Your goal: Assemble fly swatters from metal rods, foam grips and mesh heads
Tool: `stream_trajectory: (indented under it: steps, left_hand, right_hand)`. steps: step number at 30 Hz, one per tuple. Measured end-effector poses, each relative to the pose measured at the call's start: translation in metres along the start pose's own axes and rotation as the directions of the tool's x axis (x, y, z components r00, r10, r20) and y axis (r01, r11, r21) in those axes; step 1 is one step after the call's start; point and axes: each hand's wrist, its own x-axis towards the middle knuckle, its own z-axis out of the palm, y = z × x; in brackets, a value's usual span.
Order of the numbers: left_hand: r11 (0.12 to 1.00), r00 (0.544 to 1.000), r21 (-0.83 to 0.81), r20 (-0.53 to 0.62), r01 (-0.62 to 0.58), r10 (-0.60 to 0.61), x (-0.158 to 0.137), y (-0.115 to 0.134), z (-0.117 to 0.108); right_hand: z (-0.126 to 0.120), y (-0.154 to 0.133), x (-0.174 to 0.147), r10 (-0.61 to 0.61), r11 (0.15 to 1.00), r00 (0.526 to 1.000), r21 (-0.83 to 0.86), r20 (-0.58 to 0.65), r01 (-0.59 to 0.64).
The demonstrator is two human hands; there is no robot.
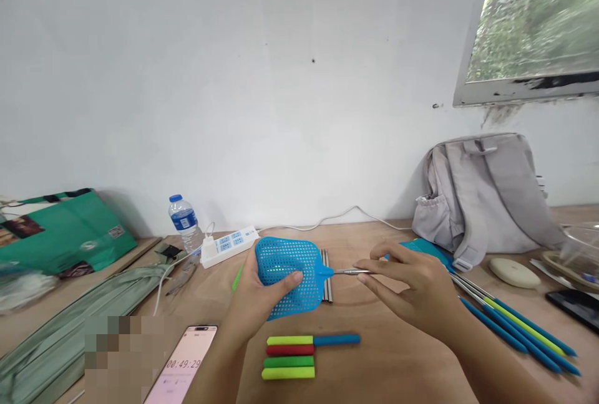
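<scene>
The left hand (262,295) has its grip closed around one side of the blue swatter head (283,260), thumb laid across the mesh, while the right hand (414,276) pinches a thin metal rod (346,272) between its fingertips at the head's neck. The head is held up over the tabletop (374,366), partly in front of loose rods (330,295). Nearer the person lie short handles (289,361) in yellow, red, green and blue; the phone (182,363) is left of them. Longer handles (524,323) lie at right, near the backpack (486,192). At back left, the bottle (183,218) stands by a power strip (231,246).
</scene>
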Motion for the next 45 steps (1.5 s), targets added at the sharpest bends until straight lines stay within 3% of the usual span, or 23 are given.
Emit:
stream_trajectory:
  steps: [2,7,12,14,16,17,19,21,23,24,26,28,31,33,35,37,41,43,45]
  left_hand:
    - [1.0,1.0,-0.019,-0.006,0.005,-0.005,-0.001,-0.001,0.004]
    - [0.997,0.996,0.069,-0.08,-0.023,0.029,-0.002,-0.005,0.013]
    - [0.99,0.995,0.133,-0.084,-0.05,0.061,0.0,-0.005,0.011]
    - [0.973,0.992,0.219,-0.085,-0.072,0.093,0.003,-0.006,0.007]
    - [0.916,0.973,0.374,-0.113,-0.145,0.2,0.007,-0.008,0.003]
    - [0.859,0.946,0.47,-0.128,-0.205,0.296,0.009,-0.01,0.002]
    - [0.662,0.847,0.664,-0.081,-0.347,0.526,0.009,-0.013,0.004]
    - [0.384,0.737,0.764,0.172,-0.519,0.654,0.007,-0.016,0.012]
    - [0.162,0.665,0.722,0.494,-0.673,0.561,0.001,-0.02,0.023]
    - [0.109,0.649,0.692,0.595,-0.714,0.475,-0.001,-0.021,0.028]
    - [0.062,0.68,0.7,0.664,-0.712,0.31,-0.004,-0.022,0.032]
    - [0.03,0.734,0.746,0.647,-0.666,0.209,-0.002,-0.019,0.026]
    - [0.023,0.784,0.796,0.59,-0.605,0.192,0.006,-0.012,-0.001]
    - [0.049,0.824,0.842,0.512,-0.538,0.244,0.012,-0.008,-0.023]
    - [0.083,0.847,0.872,0.441,-0.483,0.296,0.018,-0.006,-0.042]
    - [0.132,0.858,0.879,0.399,-0.458,0.323,0.021,-0.006,-0.054]
    - [0.255,0.872,0.851,0.378,-0.46,0.31,0.023,-0.004,-0.063]
    - [0.303,0.88,0.833,0.388,-0.462,0.276,0.022,-0.002,-0.064]
    - [0.324,0.884,0.824,0.406,-0.464,0.233,0.021,0.0,-0.064]
  right_hand:
    - [0.0,-0.001,0.0,-0.029,0.999,1.0,-0.039,-0.012,0.028]
    - [0.004,0.001,0.001,-0.028,0.994,0.995,-0.106,0.092,0.038]
    - [0.012,0.003,0.001,0.008,1.0,0.994,-0.021,0.106,-0.006]
    - [0.016,0.004,0.002,0.056,0.997,0.991,0.038,0.118,-0.061]
    - [0.021,0.004,0.002,0.117,0.987,0.979,0.092,0.167,-0.133]
    - [0.023,0.004,0.002,0.144,0.979,0.968,0.111,0.205,-0.169]
    - [0.03,0.002,0.002,0.166,0.964,0.946,0.155,0.279,-0.215]
    - [0.036,-0.003,0.001,0.153,0.944,0.932,0.232,0.329,-0.237]
    - [0.042,-0.011,0.0,0.128,0.907,0.927,0.337,0.352,-0.253]
    - [0.044,-0.014,0.0,0.122,0.882,0.922,0.386,0.367,-0.27]
    - [0.044,-0.016,0.0,0.132,0.815,0.904,0.475,0.406,-0.332]
    - [0.041,-0.01,0.002,0.187,0.742,0.895,0.539,0.405,-0.399]
    - [0.036,0.012,0.003,0.334,0.739,0.882,0.488,0.332,-0.463]
    - [0.039,0.025,-0.001,0.366,0.789,0.839,0.344,0.402,-0.509]
    - [0.051,0.028,-0.009,0.296,0.832,0.761,0.236,0.577,-0.502]
    - [0.069,0.023,-0.021,0.152,0.868,0.681,0.232,0.717,-0.439]
    - [0.105,0.013,-0.041,-0.075,0.835,0.579,0.369,0.812,-0.409]
    - [0.109,0.017,-0.043,-0.155,0.809,0.543,0.422,0.825,-0.41]
    - [0.099,0.026,-0.037,-0.149,0.822,0.557,0.415,0.817,-0.39]
